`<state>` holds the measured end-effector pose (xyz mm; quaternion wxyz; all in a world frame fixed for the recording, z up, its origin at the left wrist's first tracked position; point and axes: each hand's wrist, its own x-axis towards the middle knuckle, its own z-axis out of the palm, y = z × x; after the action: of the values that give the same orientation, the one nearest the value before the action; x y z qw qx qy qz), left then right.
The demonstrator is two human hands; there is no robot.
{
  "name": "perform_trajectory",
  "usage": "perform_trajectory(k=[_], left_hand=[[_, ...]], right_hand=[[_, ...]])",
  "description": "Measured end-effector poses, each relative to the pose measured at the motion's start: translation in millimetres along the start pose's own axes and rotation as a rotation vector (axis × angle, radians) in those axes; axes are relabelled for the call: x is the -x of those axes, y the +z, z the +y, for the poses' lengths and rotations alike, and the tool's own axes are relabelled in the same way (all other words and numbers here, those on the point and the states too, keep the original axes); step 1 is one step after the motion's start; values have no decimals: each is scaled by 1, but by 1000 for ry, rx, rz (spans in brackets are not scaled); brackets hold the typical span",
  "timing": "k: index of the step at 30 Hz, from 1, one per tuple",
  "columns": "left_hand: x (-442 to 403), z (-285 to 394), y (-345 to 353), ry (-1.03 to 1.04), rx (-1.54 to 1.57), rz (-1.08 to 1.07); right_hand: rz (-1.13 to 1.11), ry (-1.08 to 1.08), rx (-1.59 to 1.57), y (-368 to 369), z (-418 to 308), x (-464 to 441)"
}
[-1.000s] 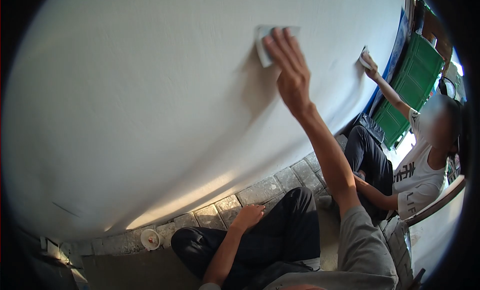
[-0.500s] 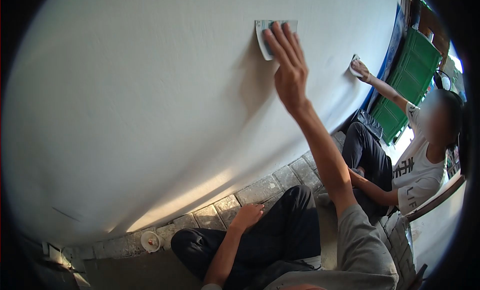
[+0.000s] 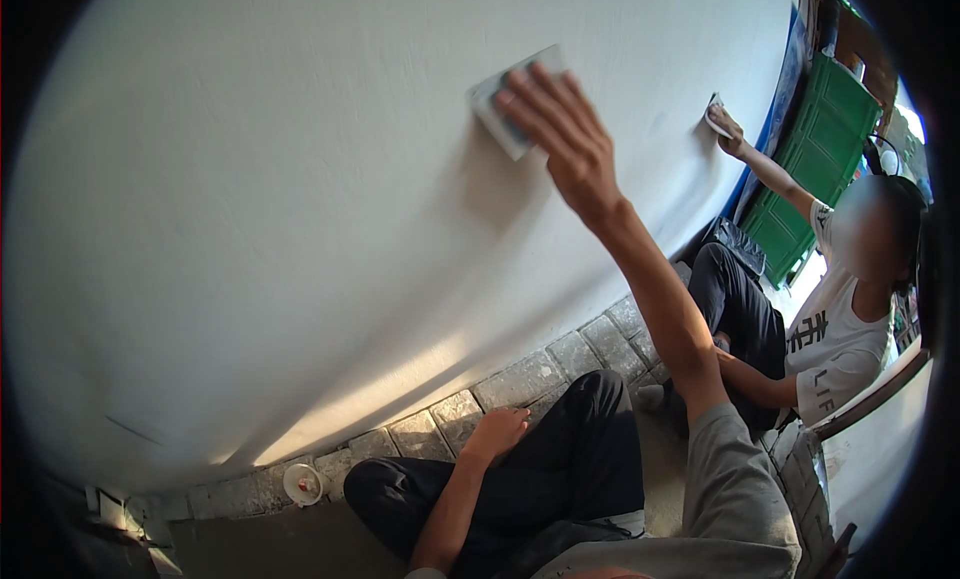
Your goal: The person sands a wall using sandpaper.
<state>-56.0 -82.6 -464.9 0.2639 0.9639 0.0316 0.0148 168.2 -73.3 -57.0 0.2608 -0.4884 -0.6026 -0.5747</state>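
A seated person's right hand [image 3: 572, 147] reaches high up a pale wall [image 3: 250, 229], its fingers laid almost straight, close together, over a small light-coloured sheet [image 3: 492, 109]. The sheet lies between the fingers and the wall, tilted, with one edge and some corners showing beyond the fingertips; it is slightly blurred. The thumb is hidden, so one cannot tell whether the sheet is pinched or only pressed.

The left hand [image 3: 495, 435] rests low over the person's dark trousers [image 3: 590, 459], near the bent knees, well apart from the sheet. Its fingers curve loosely, and one cannot tell whether they hold anything.

Along the foot of the wall runs a row of grey paving blocks [image 3: 415, 434], partly sunlit. A small white bowl [image 3: 303, 485] with something reddish in it sits there, left of the knees.

To the right, a co-worker in a white T-shirt [image 3: 845, 364] sits facing the same wall, one raised hand [image 3: 730, 134] holding a pale pad [image 3: 716, 115] against it. Behind that arm leans a green panel [image 3: 820, 159].
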Motion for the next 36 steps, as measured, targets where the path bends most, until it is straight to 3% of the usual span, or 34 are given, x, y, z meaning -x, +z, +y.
perform_trajectory(k=[4,6,8,10,12,14,16,18,20,22,25,28,30,34,36], left_hand=[[0,-3,4,7,29,39],[0,-3,3,14,19,41],[0,-4,3,47,32,52],[3,-1,0,34,42,64],[3,0,1,18,54,78],[3,-4,3,37,43,84],[4,0,1,24,34,65],[0,0,1,13,24,47],[1,-3,7,20,-12,32],[0,-4,10,22,-7,46],[2,-3,6,-8,2,-8],[4,9,-6,-64,32,-61],[-1,5,-2,-99,58,-56],[-12,-7,15,-67,-7,-107],[-16,-12,19,-78,-35,-137]], right_hand=[[327,371,-9,1,17,-9],[256,275,-54,9,-2,-4],[-20,73,-73,2,-30,10],[-157,-107,-88,1,-42,24],[-141,-216,16,-2,-25,21],[-46,-20,30,-11,9,14],[258,315,79,-9,36,3],[432,468,74,-6,49,-3],[487,467,67,9,32,-6],[376,338,-61,17,-12,-13],[-3,63,-106,14,-69,7],[-52,-146,-153,16,-67,29],[-28,-98,-67,9,-32,35],[329,429,66,12,38,42],[399,508,63,19,31,37]])
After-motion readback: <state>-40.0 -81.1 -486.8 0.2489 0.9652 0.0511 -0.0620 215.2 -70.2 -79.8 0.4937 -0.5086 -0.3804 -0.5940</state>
